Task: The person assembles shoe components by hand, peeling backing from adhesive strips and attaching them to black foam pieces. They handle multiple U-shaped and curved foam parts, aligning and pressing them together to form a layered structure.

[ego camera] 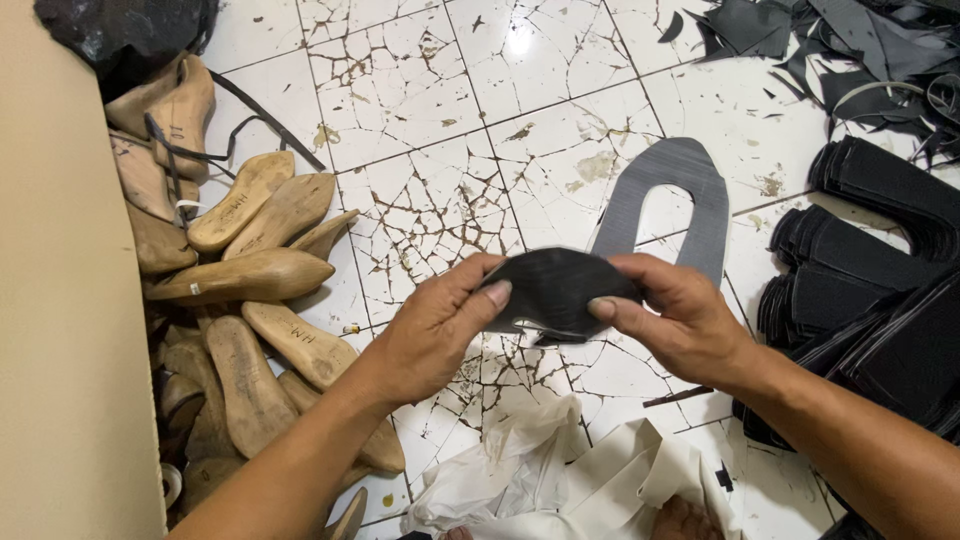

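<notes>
Hands: left hand (440,325) & right hand (672,318) both pinching black cut piece (553,293), thumbs on top, held above tiled floor (450,130).
Grip tip: prob. best keep pinches at opp. ends so piece stays flat, edges aligned.
Near: grey U-shaped pattern (668,190) on floor behind; white cloth (560,480) below.
Stacks: black cut pieces (880,270) piled right.
Containers: none seen; wooden shoe lasts (250,290) heaped loose, left, by cardboard (60,300).

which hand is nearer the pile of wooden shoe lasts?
Left. The left hand is just right of the wooden shoe lasts; the right hand is farther right, beyond the black piece both hold.
</notes>
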{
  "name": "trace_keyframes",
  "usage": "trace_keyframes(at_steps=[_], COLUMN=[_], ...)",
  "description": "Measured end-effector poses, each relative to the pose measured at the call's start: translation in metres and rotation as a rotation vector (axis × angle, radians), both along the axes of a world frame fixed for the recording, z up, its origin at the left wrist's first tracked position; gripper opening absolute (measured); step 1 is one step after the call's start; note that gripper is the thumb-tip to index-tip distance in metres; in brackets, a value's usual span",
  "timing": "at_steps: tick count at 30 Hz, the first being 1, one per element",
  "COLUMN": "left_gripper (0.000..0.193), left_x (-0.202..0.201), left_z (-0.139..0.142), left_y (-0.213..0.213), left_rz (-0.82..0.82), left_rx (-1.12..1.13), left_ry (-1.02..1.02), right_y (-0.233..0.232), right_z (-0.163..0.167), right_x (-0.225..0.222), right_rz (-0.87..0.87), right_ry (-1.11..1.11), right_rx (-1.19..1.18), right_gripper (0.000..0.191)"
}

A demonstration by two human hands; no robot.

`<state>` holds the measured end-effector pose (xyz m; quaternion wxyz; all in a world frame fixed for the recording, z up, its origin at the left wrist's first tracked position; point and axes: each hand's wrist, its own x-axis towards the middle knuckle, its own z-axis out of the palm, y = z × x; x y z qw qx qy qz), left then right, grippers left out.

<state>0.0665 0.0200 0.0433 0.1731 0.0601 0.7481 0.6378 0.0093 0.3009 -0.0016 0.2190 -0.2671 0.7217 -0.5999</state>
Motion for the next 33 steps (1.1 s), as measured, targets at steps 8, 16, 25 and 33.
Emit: trace_keyframes(at_steps=[8,16,25,33], left_gripper=[0.039,0.036,0.037,0.041], left_x=[0.002,-0.001,-0.004,-0.004], left_z=[-0.029,-0.043,-0.046,-0.044], left_y=[0.009,0.003,0.005,0.005], left_rz=[-0.012,-0.060,-0.059,-0.048], left_rx=[-0.284,-0.345,-0.356,-0.351], left_ry=[-0.135,-0.138,-0.252,-0.443], right_y=[0.016,0.048,0.058,0.050], right_z=[-0.035,-0.060,-0.046,-0.060], right_x=[-0.018,-0.073,-0.154,-0.162], right_rz=[-0.148,-0.444,-0.711,-0.714], right_ry=[-0.027,-0.002,-0.138,-0.314], right_rx=[0.236,0.460,0.262,0.435], right_gripper=[0.026,0.024,0.031,0.070])
